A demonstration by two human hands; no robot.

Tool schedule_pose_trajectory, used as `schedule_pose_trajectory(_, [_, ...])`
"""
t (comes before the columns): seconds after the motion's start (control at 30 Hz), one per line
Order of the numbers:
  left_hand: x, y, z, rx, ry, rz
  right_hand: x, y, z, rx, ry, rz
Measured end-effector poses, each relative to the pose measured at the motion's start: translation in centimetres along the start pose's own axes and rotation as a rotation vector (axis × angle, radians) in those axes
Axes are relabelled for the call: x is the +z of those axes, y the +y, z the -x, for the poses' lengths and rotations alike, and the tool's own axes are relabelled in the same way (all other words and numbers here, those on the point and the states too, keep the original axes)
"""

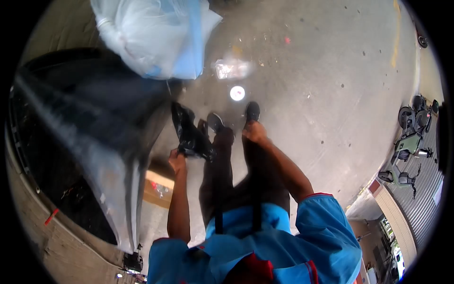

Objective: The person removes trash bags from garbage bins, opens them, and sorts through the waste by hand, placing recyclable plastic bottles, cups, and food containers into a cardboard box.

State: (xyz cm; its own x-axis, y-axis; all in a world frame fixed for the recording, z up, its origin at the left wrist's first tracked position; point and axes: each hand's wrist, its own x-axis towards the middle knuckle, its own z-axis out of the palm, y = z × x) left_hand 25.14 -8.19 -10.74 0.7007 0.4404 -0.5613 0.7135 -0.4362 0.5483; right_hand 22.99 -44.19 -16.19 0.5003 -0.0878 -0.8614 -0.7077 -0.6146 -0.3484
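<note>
A crumpled black plastic bag [189, 132] hangs beside my legs, and my left hand [177, 161] is closed on its lower left edge. My right hand [255, 132] is over my right leg near the knee, fingers curled; whether it holds anything is too small to tell. On the floor ahead of my shoes lie a round white disc [237, 93] and a clear plastic piece [231, 69]. An open cardboard box [158, 189] with small items in it stands left of my left forearm.
A large black sheet-like bag or liner [90, 123] fills the left side. Beyond it sits a full translucent white and blue bag [156, 38]. Motorbikes [406, 144] stand at the far right, on the concrete floor [331, 94].
</note>
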Motion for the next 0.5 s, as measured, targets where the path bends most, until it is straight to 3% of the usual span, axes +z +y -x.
schedule_pose_trajectory(0.07, [3.7, -1.5, -3.8, 0.005, 0.022, 0.045, 2.2, 3.2, -5.9, -0.045, 0.133, 0.119])
schedule_pose_trajectory(0.2, [7.7, -7.7, -9.2, -0.015, 0.018, 0.064, 2.6, 3.8, -15.5, 0.06, 0.179, 0.192])
schedule_pose_trajectory(0.27, [9.7, -9.3, -10.7, -0.095, 0.018, 0.099, 2.5, 3.5, -18.1, -0.073, 0.243, 0.066])
schedule_pose_trajectory(0.33, [11.9, -10.8, -12.4, 0.013, -0.075, 0.186, 4.1, 3.3, -21.0, -0.178, 0.294, 0.035])
schedule_pose_trajectory(0.4, [11.6, -10.1, -11.7, -0.026, -0.041, 0.008, 4.1, 3.3, -20.5, -0.26, 0.38, 0.012])
schedule_pose_trajectory(0.47, [15.9, -10.2, -12.9, 0.056, -0.144, 0.162, 4.9, 4.2, -23.5, -0.41, 0.447, 0.029])
schedule_pose_trajectory(0.5, [16.9, -10.5, -13.4, 0.052, -0.14, 0.06, 5.0, 4.1, -23.7, -0.415, 0.442, 0.028])
